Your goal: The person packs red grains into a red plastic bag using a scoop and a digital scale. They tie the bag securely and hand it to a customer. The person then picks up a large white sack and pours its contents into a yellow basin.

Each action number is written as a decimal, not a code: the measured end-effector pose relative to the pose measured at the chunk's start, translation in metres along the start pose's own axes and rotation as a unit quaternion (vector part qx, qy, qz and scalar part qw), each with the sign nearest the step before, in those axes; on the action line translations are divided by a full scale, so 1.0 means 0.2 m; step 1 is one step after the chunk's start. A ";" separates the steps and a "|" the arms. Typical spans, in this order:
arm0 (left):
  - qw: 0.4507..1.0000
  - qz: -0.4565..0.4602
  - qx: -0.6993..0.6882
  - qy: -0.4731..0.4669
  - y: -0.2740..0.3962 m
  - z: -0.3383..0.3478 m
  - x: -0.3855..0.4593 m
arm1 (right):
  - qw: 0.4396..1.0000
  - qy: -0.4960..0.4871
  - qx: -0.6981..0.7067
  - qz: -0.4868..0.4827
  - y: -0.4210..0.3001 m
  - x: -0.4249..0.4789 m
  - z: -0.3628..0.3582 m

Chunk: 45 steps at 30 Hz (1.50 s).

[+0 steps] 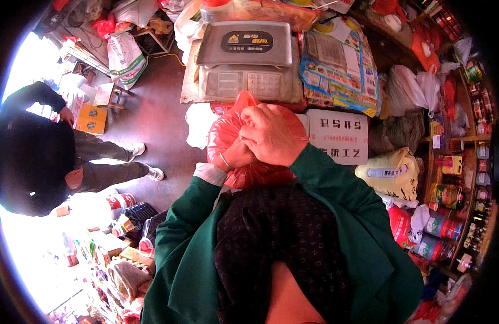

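Note:
A full red plastic bag (257, 174) is held close against my front, its gathered top pointing towards the scale. My left hand (238, 156), with a bracelet at the wrist, is closed on the bag's gathered neck. Over it, my right hand (269, 133) pinches the twisted plastic with bent fingers. The two hands touch and partly hide each other's fingertips. Just beyond them stands a digital weighing scale (243, 83) with a metal pan (245, 44). What the bag contains cannot be made out.
Right of the scale lies a colourful printed package (338, 69), with a white printed carton (338, 135) below it. Shelves (470, 162) of jars and bottles line the right side. At the left a person (34, 150) in dark clothes stands near a wooden stool (107, 95) and an orange box (92, 119).

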<state>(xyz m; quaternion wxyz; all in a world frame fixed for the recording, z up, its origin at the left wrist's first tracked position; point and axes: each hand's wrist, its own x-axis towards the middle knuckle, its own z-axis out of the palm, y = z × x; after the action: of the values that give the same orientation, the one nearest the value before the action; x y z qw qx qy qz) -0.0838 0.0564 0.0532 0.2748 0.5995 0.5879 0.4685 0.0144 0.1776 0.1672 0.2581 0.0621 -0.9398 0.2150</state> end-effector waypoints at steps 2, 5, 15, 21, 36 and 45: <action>0.994 -0.065 -0.069 0.049 -0.04 0.04 0.00 | 0.999 -0.010 0.017 -0.032 0.01 0.00 0.03; 0.970 -0.061 -0.184 0.149 -0.08 0.10 0.00 | 0.994 -0.050 0.098 -0.007 0.09 -0.01 0.06; 0.949 -0.194 -0.239 0.064 0.00 -0.08 0.06 | 0.948 -0.032 0.251 0.194 0.30 -0.25 0.06; 0.979 -0.132 -0.154 -0.007 0.04 -0.10 0.11 | 0.939 -0.058 0.290 0.175 0.14 -0.41 0.08; 0.930 0.138 0.305 0.152 0.21 0.00 0.14 | 0.718 -0.014 0.589 0.371 0.41 -0.27 0.29; 0.918 -0.045 0.286 0.270 0.23 0.03 0.05 | 0.773 -0.045 0.505 0.381 0.38 -0.24 0.12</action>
<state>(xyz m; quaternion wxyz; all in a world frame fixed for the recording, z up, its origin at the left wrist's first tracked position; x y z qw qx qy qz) -0.0595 0.0598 0.0939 -0.0567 0.4764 0.7747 0.4120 0.0279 0.2363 0.0963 0.0436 -0.1695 -0.6532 0.7367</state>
